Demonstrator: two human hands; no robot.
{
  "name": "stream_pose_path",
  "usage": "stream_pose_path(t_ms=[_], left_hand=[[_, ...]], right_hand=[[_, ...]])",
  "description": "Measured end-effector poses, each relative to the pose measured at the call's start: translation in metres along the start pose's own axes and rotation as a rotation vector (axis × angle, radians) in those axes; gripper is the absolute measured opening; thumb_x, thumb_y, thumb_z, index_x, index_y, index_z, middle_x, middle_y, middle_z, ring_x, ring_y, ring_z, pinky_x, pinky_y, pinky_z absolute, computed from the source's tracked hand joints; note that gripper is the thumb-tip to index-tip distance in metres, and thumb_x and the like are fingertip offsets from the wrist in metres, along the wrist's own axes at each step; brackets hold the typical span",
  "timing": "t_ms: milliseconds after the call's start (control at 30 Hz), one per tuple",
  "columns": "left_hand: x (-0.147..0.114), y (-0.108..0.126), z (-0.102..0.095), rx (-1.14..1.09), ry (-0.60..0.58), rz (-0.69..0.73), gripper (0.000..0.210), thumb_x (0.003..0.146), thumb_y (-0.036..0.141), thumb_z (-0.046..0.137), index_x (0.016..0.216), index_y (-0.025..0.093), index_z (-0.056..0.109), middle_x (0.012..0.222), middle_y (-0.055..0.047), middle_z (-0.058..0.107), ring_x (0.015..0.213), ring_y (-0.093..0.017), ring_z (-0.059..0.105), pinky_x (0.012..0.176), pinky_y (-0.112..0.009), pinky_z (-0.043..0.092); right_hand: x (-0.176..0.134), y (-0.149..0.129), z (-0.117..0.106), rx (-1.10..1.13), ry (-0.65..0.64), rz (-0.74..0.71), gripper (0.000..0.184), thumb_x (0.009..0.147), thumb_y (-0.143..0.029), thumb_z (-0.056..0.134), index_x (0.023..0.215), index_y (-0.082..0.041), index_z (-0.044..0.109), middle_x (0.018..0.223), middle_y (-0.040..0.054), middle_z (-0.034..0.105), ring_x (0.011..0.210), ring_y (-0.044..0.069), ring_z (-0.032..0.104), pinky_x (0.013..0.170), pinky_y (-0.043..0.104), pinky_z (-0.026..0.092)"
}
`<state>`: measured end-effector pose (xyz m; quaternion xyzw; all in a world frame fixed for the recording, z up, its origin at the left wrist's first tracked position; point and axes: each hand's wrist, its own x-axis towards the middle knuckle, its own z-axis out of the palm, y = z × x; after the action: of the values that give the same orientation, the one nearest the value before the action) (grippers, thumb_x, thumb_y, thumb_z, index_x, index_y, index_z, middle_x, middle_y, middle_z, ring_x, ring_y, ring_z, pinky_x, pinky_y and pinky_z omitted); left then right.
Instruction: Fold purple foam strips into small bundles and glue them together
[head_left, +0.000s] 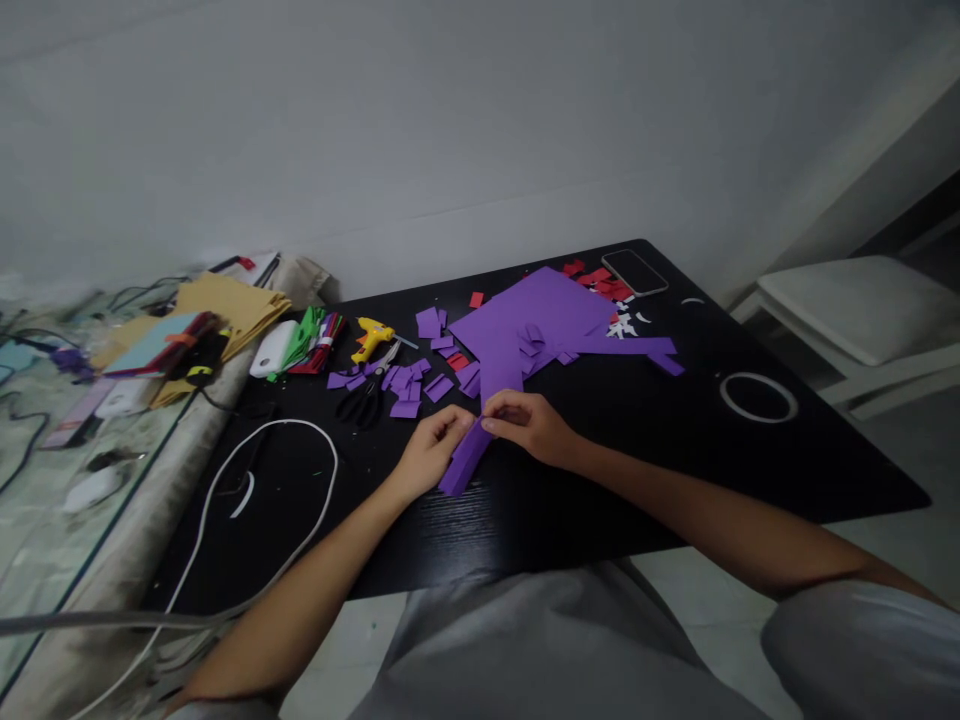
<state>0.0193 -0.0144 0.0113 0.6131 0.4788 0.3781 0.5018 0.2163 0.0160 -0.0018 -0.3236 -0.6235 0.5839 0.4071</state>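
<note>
A folded purple paper strip [466, 458] slants above the front part of the black table. My left hand [435, 452] is closed on its left edge, the thumb and fingers pinching it. At the strip's upper end my right hand [534, 428] pinches the paper between thumb and fingers. Just beyond my hands lies a large purple paper sheet [517, 310], with more purple strips [622, 345] on its right. Many small folded purple pieces [407, 385] are scattered to the left, beside black-handled scissors [364, 400] and a yellow glue gun [370, 338].
The black table [600, 480] holds a phone [634, 271], red paper scraps [611, 284] and a white ring [758, 397]. A white cable [330, 460] loops at the left. Stacked coloured papers [161, 345] lie on a glass surface there. A white chair [862, 305] stands right.
</note>
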Motion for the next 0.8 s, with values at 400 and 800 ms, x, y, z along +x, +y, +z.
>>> stream_pose_path(t_ms=[400, 800], left_hand=[[-0.003, -0.005, -0.004, 0.133, 0.044, 0.023, 0.031, 0.089, 0.045, 0.064, 0.088, 0.015, 0.07, 0.071, 0.0, 0.065, 0.061, -0.012, 0.054, 0.06, -0.023, 0.042], [0.0, -0.004, -0.007, -0.045, 0.088, -0.036, 0.033, 0.084, 0.047, 0.067, 0.081, 0.015, 0.064, 0.063, 0.003, 0.057, 0.055, -0.009, 0.047, 0.054, -0.022, 0.037]], right_hand=[[0.004, 0.012, 0.002, 0.081, 0.035, 0.103, 0.034, 0.073, -0.044, 0.079, 0.086, -0.014, 0.073, 0.073, 0.0028, 0.071, 0.064, 0.014, 0.067, 0.066, 0.029, 0.058], [0.002, 0.003, 0.001, 0.048, -0.031, 0.072, 0.034, 0.08, -0.047, 0.073, 0.079, -0.013, 0.069, 0.069, 0.0033, 0.07, 0.061, 0.013, 0.066, 0.065, 0.029, 0.058]])
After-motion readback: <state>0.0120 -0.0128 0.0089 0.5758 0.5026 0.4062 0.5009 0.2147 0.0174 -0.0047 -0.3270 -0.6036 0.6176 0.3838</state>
